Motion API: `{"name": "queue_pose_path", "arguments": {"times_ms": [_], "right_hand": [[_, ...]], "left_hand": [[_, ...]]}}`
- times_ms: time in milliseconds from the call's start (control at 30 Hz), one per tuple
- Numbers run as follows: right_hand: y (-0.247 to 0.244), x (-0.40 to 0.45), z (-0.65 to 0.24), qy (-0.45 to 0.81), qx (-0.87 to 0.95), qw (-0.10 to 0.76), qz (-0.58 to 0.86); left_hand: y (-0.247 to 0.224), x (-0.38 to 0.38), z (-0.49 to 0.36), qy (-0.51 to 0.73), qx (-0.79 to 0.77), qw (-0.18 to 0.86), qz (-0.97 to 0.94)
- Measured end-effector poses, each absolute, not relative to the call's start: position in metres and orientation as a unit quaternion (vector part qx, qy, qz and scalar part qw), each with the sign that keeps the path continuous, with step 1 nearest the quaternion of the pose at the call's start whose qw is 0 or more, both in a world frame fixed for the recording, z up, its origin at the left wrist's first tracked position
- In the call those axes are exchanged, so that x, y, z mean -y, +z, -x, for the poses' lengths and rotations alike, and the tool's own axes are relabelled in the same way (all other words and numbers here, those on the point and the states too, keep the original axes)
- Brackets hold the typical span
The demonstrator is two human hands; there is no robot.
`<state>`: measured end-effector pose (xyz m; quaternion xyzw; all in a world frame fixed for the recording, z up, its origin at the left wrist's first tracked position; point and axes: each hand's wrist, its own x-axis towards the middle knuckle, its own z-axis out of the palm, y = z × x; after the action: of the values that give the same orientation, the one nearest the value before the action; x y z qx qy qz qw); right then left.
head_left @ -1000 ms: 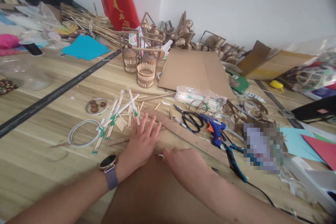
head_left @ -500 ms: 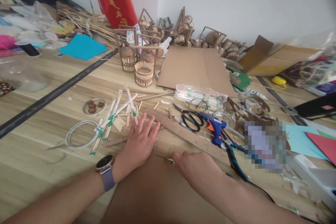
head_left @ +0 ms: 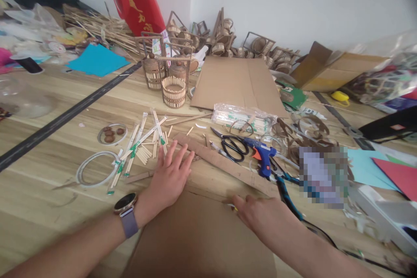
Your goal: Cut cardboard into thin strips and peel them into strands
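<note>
A brown cardboard sheet (head_left: 202, 239) lies at the near edge of the view. My left hand (head_left: 171, 173) rests flat with fingers spread over its far left edge, fingertips by a cardboard strip (head_left: 224, 163). My right hand (head_left: 260, 217) is closed round a utility knife (head_left: 233, 206); only the blade and a bit of yellow show, the rest hidden in the fist. The blade meets the sheet near its far edge, where a thin dark line runs between my hands. Beyond lie black-handled scissors (head_left: 233, 145) and a blue glue gun (head_left: 265, 156).
Small stick baskets (head_left: 174, 91) stand at the back left of a larger cardboard sheet (head_left: 239, 80). Loose sticks (head_left: 143, 152) and a white tape ring (head_left: 97, 168) lie left. Pliers (head_left: 288, 197) sit near my right forearm. An open carton (head_left: 339, 67) stands back right.
My right hand has moved right with the knife along the sheet's far edge, away from my left hand. My left hand stays flat, and the whole view has shifted slightly.
</note>
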<state>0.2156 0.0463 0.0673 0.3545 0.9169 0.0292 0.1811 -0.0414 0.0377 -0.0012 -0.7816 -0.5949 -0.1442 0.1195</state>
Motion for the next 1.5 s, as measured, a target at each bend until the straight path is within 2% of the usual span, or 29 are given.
{"name": "queue_pose_path", "arguments": {"times_ms": [233,333,567,1033,1300,1500], "right_hand": [[0.090,-0.062,-0.225,-0.063,-0.913,0.190,-0.355],[0.094,-0.059,-0.203,-0.049,-0.902,0.211,-0.373],[0.080,-0.050,-0.142,-0.013,-0.924,0.179,-0.338],[0.076,-0.046,-0.131,0.018,-0.926,0.196,-0.322],[0.079,-0.048,-0.154,0.027,-0.916,0.219,-0.334],[0.067,-0.046,-0.194,0.032,-0.917,0.195,-0.346]], "left_hand": [[-0.007,-0.038,0.042,-0.152,0.583,0.140,0.786],[-0.007,-0.037,0.042,-0.158,0.580,0.143,0.786],[-0.003,-0.035,0.042,-0.153,0.590,0.128,0.782],[-0.005,-0.037,0.041,-0.149,0.594,0.131,0.780],[-0.002,-0.037,0.041,-0.152,0.597,0.120,0.779],[-0.004,-0.037,0.042,-0.151,0.589,0.128,0.784]]}}
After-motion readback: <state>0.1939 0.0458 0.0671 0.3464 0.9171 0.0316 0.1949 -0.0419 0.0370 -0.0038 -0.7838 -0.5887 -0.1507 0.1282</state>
